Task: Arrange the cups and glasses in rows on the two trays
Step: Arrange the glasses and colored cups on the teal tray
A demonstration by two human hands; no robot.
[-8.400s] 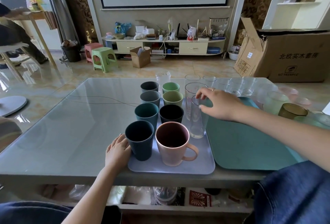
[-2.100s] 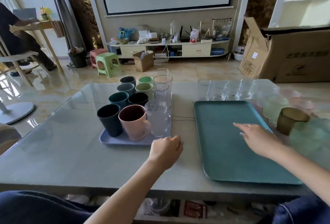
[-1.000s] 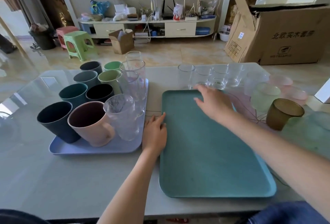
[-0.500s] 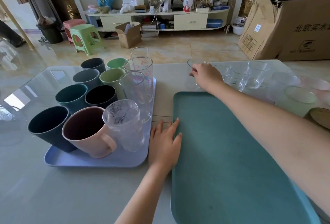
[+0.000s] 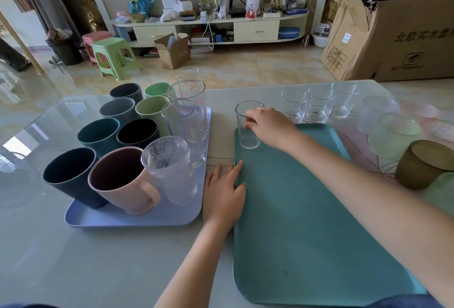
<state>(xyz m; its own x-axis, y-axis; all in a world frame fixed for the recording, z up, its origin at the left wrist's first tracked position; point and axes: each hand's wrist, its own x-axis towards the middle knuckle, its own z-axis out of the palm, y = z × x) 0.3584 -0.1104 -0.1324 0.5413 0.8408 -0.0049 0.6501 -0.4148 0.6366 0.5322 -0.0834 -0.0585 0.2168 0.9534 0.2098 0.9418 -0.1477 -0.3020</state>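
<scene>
Right hand [image 5: 269, 124] grips small clear glass [image 5: 248, 124] by its upper wall; glass base on far-left corner of teal tray [image 5: 307, 221]. Left hand [image 5: 224, 193] lies flat, fingers straight, nearer than the grip, against that tray's left edge. Left of the grip: blue tray [image 5: 137, 216], loaded with cups.

The tray on the left [image 5: 137, 218] is pale lavender-blue, the tray on the right [image 5: 307, 221] a flat teal. On the lavender one stand a navy cup [image 5: 71, 177], a teal cup [image 5: 98, 135], a black cup [image 5: 137, 133], two slate-grey ones, a sage-green cup [image 5: 151, 111] and a mint one behind it. The mug [image 5: 122, 182] is dusty pink outside, brownish-maroon inside. One tall clear glass [image 5: 190, 108] carries small red print. Off right sits an amber-brown ribbed tumbler [image 5: 422, 164]. The worktop [image 5: 73, 258] is grey-green with a glassy sheen.
</scene>
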